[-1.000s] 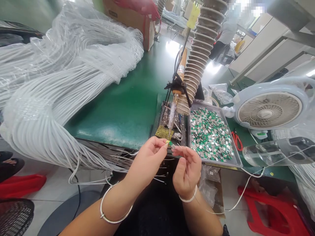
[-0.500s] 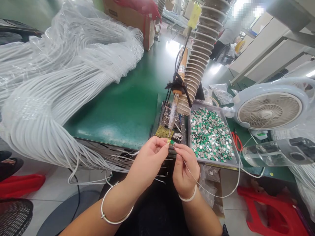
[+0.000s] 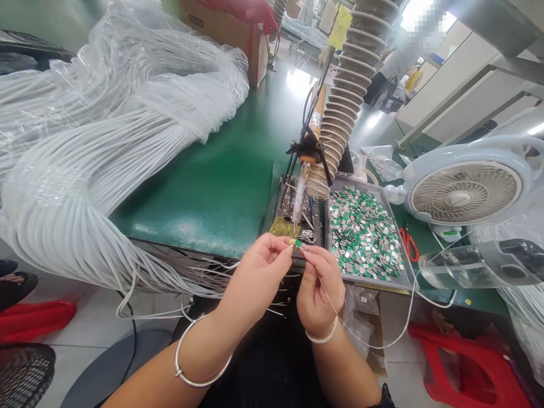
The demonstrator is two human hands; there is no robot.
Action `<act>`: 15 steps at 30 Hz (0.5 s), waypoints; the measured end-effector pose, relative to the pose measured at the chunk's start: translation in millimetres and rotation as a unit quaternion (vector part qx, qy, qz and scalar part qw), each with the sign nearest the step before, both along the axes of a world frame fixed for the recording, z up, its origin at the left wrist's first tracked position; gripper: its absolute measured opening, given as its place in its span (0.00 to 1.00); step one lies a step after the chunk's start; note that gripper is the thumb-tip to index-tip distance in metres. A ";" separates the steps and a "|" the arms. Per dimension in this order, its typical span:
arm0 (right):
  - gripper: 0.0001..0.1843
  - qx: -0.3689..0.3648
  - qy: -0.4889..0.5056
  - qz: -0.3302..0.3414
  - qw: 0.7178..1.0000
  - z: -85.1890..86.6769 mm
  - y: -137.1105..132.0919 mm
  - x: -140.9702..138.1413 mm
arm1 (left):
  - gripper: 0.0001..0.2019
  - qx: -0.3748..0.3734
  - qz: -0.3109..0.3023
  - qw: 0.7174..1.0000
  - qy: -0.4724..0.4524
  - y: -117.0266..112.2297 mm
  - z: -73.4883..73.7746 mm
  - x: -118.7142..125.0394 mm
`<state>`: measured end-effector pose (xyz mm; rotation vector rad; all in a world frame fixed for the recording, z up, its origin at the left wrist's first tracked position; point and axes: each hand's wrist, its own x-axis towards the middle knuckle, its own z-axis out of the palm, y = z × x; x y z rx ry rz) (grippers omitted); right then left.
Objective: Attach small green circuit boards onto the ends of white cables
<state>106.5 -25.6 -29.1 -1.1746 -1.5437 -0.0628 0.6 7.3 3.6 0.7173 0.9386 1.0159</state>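
My left hand (image 3: 257, 277) pinches a small green circuit board (image 3: 298, 243) between thumb and fingertips, just below the tip of a soldering iron (image 3: 300, 195) clamped pointing down. My right hand (image 3: 319, 292) is closed on a thin whitish wire (image 3: 361, 341), its end at the right edge of the board. This wire loops down from the fingers and off to the right. A yellowish sponge (image 3: 282, 226) lies behind the board. To the right of my hands, a grey tray (image 3: 408, 272) holds a heap of similar green boards with metal connectors.
A ribbed duct (image 3: 348, 85) hangs by the iron. Bundled white cables (image 3: 85, 170) in plastic cover the left of the green table (image 3: 204, 187). On the right are a fan (image 3: 465, 192), red-handled pliers (image 3: 408, 245) and a clear bottle (image 3: 459, 266); a red stool (image 3: 471, 368) stands below.
Both hands stay nearly in place by the iron's tip. More of the green board shows between the fingers, and the wire's loop on the right has shifted slightly.
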 end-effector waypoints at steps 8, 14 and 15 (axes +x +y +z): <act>0.16 0.023 -0.025 -0.013 0.999 3.7 7.1 -1.6 | 0.09 0.010 0.003 1.000 0.017 2.6 2.6 -0.7; 0.16 0.026 -0.032 -0.015 0.999 6.4 8.4 -2.7 | 0.09 0.012 0.011 1.000 0.013 3.8 4.4 -0.9; 0.16 0.027 -0.033 -0.014 0.999 6.8 8.7 -2.8 | 0.08 0.015 0.011 1.000 0.015 4.0 4.5 -0.9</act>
